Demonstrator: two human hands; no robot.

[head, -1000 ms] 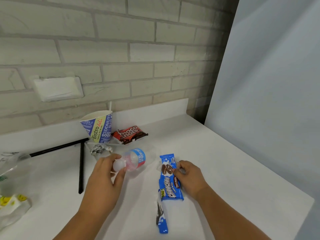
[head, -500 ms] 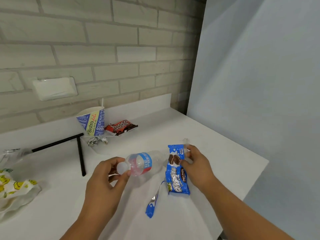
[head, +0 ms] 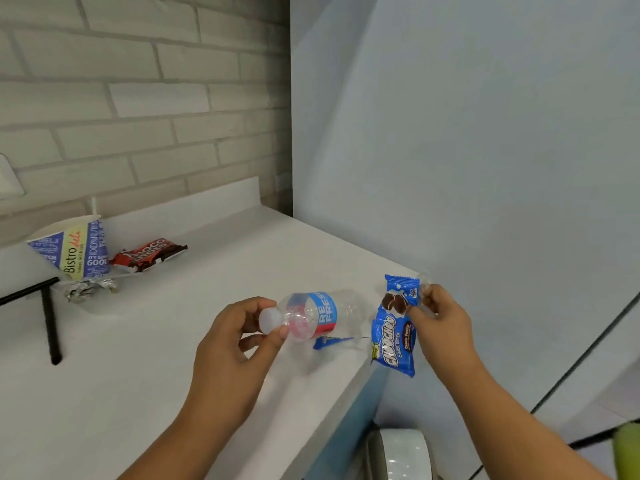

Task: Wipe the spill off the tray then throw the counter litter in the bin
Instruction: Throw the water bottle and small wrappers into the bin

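Note:
My left hand [head: 235, 344] grips an empty clear plastic bottle [head: 322, 315] by its white cap end, holding it level above the white counter [head: 145, 375]. My right hand [head: 440, 327] pinches the top of a blue snack wrapper [head: 394, 334] together with a bit of clear plastic, out past the counter's right edge. Below the bottle a small blue wrapper strip [head: 330, 341] lies on the counter. At the back left are a tipped paper cup [head: 72, 249], a red-brown chocolate wrapper [head: 149, 254] and a crumpled foil ball [head: 88, 289].
A black tray edge [head: 48, 317] shows at the far left. A brick wall runs behind the counter and a pale blue-grey panel [head: 467, 150] stands at the right. Below the counter's right corner sits a white rounded object [head: 401, 455]. A green thing pokes in at bottom right.
Both hands have moved right with the bottle and the blue wrapper; the wrapper now hangs past the counter's edge. My view has swung right, and the yellow-printed bag has left the frame.

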